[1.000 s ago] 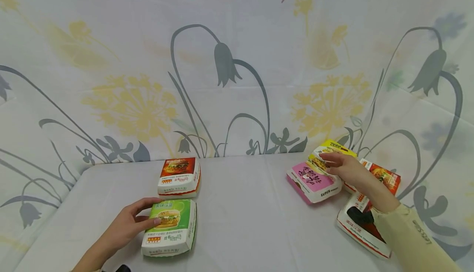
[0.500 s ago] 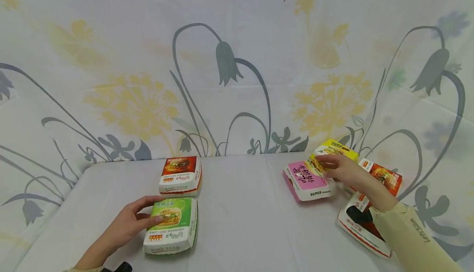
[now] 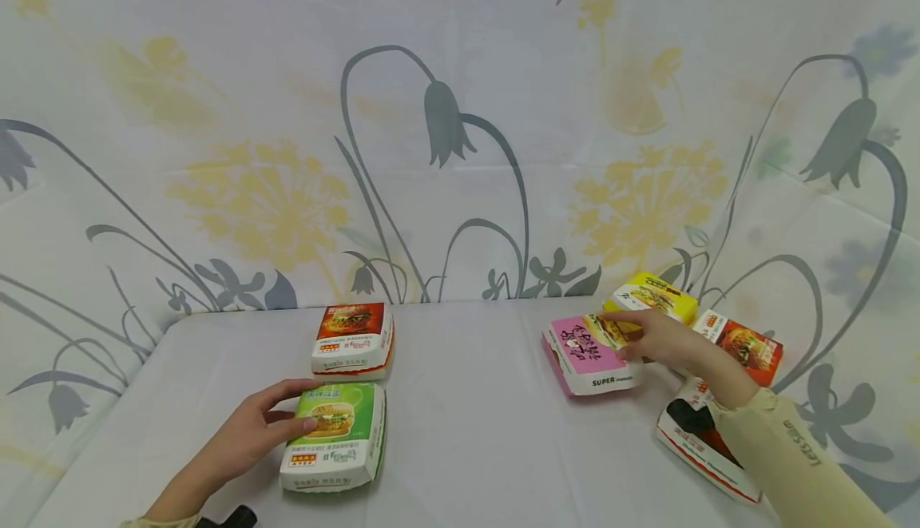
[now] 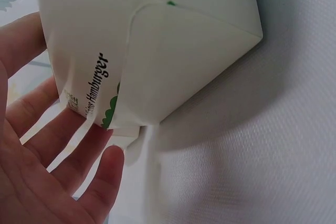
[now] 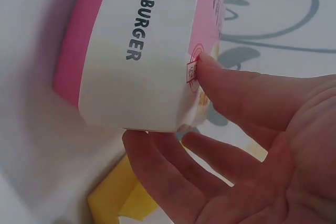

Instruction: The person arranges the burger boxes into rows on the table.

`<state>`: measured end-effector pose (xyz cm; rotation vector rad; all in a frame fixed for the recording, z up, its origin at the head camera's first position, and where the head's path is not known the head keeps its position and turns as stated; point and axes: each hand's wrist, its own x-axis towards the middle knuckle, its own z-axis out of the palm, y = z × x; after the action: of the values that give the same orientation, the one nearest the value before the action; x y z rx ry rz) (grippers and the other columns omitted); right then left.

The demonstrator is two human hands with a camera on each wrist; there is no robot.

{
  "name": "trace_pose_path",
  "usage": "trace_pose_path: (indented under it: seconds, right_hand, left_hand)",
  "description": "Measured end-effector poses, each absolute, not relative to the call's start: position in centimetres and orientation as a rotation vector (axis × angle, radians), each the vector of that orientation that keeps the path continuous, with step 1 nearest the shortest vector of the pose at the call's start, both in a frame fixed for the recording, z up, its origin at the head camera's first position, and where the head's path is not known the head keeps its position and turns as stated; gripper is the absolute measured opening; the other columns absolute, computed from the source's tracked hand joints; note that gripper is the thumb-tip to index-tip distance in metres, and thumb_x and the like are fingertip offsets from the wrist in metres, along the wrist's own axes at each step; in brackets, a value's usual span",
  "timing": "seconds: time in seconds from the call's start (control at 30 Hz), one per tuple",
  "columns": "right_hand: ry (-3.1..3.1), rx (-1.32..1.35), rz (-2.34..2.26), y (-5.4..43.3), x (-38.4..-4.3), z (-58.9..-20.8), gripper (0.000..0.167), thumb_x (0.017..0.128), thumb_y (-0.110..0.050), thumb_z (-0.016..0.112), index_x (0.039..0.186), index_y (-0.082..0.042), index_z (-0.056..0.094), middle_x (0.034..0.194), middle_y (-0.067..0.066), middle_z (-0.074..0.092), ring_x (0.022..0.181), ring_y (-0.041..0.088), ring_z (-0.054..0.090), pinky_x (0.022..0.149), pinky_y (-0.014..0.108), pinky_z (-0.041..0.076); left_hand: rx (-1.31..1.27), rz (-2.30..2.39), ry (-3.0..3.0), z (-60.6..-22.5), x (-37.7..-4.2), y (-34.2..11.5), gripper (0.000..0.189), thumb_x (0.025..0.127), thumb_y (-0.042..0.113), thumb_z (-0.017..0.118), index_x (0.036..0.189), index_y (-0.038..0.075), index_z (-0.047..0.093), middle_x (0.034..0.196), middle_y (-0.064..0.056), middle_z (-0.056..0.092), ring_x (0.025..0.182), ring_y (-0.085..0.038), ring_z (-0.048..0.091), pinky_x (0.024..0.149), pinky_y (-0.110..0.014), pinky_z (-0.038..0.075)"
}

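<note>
a: where is the pink box (image 3: 578, 356) found?

b: on the right half of the white table (image 3: 467, 416). it is gripped at its right end by the right hand (image 3: 661, 336): the thumb is laid on the top, the fingers are bent against the end wall, and the rest of the box is left jutting out to the left of the hand. whether it is raised off the table cannot be told.

a: what has been changed?

b: compared with a second ago, the pink box has been drawn leftward, toward the middle, and turned so that its "super" side is set squarer to the front. a wider offset has been opened from the yellow box (image 3: 656, 292), which is seen just beyond the hand.

a: and the other hand?

b: the green box (image 3: 334, 416) is held at its left side by the left hand (image 3: 247, 432), with the thumb placed on top and the fingers curved along the side. that box has been kept in its spot.

a: what is seen farther out?

b: just behind the green box, a red box (image 3: 352, 336) is set. at the right, a red-and-white box (image 3: 751, 352) and a nearer box (image 3: 707, 456) are partly covered by the right arm and its cream sleeve (image 3: 798, 448). at the back, a flowered cloth (image 3: 489, 57) is hung.
</note>
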<state>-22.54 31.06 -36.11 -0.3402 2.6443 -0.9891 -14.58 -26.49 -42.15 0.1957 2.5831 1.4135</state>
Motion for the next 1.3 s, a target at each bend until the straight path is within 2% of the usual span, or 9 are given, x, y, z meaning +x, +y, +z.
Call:
trace_pose_path:
  seconds: [0.13, 0.23, 0.4, 0.53, 0.67, 0.77, 1.0, 1.13, 1.3]
  right_hand:
    - [2.616, -0.371, -0.994, 30.5, -22.6, -36.5, 0.063, 0.092, -0.015, 0.069, 0.148, -0.002, 0.044, 0.141, 0.029, 0.046, 0.097, 0.028, 0.053, 0.072, 0.031, 0.051]
    - [2.639, -0.379, -0.939, 29.9, -22.7, -36.9, 0.064, 0.094, -0.024, 0.069, 0.15, -0.004, 0.043, 0.146, 0.03, 0.041, 0.109, 0.033, 0.051, 0.081, 0.039, 0.051]
    - [2.731, -0.377, -0.858, 28.8, -22.9, -37.4, 0.067, 0.092, -0.033, 0.07, 0.148, -0.006, 0.047, 0.149, 0.03, 0.04, 0.125, 0.045, 0.049, 0.097, 0.058, 0.043]
    - [2.746, -0.41, -0.886, 27.9, -23.0, -37.5, 0.071, 0.09, -0.033, 0.073, 0.148, -0.002, 0.045, 0.154, 0.028, 0.032, 0.131, 0.047, 0.044, 0.103, 0.062, 0.038]
    - [2.719, -0.411, -0.915, 27.1, -23.1, -37.6, 0.074, 0.089, -0.033, 0.073, 0.149, -0.002, 0.042, 0.15, 0.024, 0.041, 0.129, 0.044, 0.047, 0.102, 0.059, 0.041]
    - [2.732, -0.428, -0.901, 26.6, -23.3, -37.7, 0.07, 0.089, -0.034, 0.073, 0.147, -0.005, 0.046, 0.141, 0.021, 0.05, 0.123, 0.041, 0.051, 0.1, 0.057, 0.043]
    - [2.818, -0.476, -0.774, 25.2, -23.7, -38.1, 0.061, 0.092, -0.042, 0.069, 0.142, -0.01, 0.056, 0.143, 0.021, 0.049, 0.127, 0.041, 0.047, 0.102, 0.06, 0.04]
    - [2.806, -0.472, -0.788, 24.7, -23.4, -38.4, 0.052, 0.097, -0.034, 0.062, 0.144, -0.012, 0.054, 0.141, 0.023, 0.048, 0.125, 0.041, 0.048, 0.101, 0.059, 0.041]
    - [2.783, -0.503, -0.889, 24.1, -22.9, -38.8, 0.049, 0.097, -0.024, 0.063, 0.142, -0.009, 0.056, 0.134, 0.023, 0.05, 0.117, 0.038, 0.05, 0.099, 0.056, 0.044]
  left_hand:
    - [0.198, 1.406, 2.581, -42.2, -14.6, -26.4, 0.059, 0.09, 0.032, 0.075, 0.139, 0.008, 0.054, 0.145, -0.022, 0.047, 0.129, -0.039, 0.047, 0.096, -0.045, 0.05]
    - [0.186, 1.408, 2.574, -42.3, -14.7, -26.4, 0.059, 0.09, 0.033, 0.075, 0.14, 0.009, 0.054, 0.145, -0.022, 0.047, 0.128, -0.038, 0.049, 0.096, -0.045, 0.05]
    - [0.167, 1.4, 2.574, -42.3, -14.8, -26.5, 0.06, 0.089, 0.034, 0.075, 0.14, 0.009, 0.054, 0.145, -0.021, 0.047, 0.125, -0.036, 0.051, 0.096, -0.046, 0.051]
    - [0.155, 1.39, 2.576, -42.3, -14.8, -26.5, 0.061, 0.089, 0.035, 0.075, 0.14, 0.009, 0.054, 0.144, -0.021, 0.048, 0.124, -0.035, 0.052, 0.095, -0.046, 0.051]
    - [0.157, 1.392, 2.577, -42.3, -14.7, -26.4, 0.061, 0.089, 0.035, 0.075, 0.14, 0.009, 0.054, 0.144, -0.021, 0.048, 0.124, -0.035, 0.052, 0.095, -0.046, 0.051]
    - [0.167, 1.399, 2.578, -42.2, -14.7, -26.4, 0.06, 0.089, 0.034, 0.075, 0.139, 0.009, 0.054, 0.144, -0.021, 0.048, 0.125, -0.036, 0.051, 0.095, -0.046, 0.051]
    - [0.168, 1.406, 2.58, -42.3, -14.7, -26.4, 0.059, 0.089, 0.033, 0.075, 0.139, 0.009, 0.055, 0.144, -0.021, 0.048, 0.125, -0.037, 0.051, 0.096, -0.046, 0.051]
    - [0.165, 1.407, 2.578, -42.4, -14.7, -26.4, 0.059, 0.089, 0.034, 0.075, 0.139, 0.009, 0.055, 0.144, -0.021, 0.048, 0.127, -0.037, 0.049, 0.096, -0.046, 0.051]
    - [0.173, 1.394, 2.586, -42.4, -14.9, -26.5, 0.058, 0.089, 0.034, 0.074, 0.138, 0.01, 0.055, 0.144, -0.021, 0.048, 0.127, -0.038, 0.049, 0.096, -0.047, 0.05]
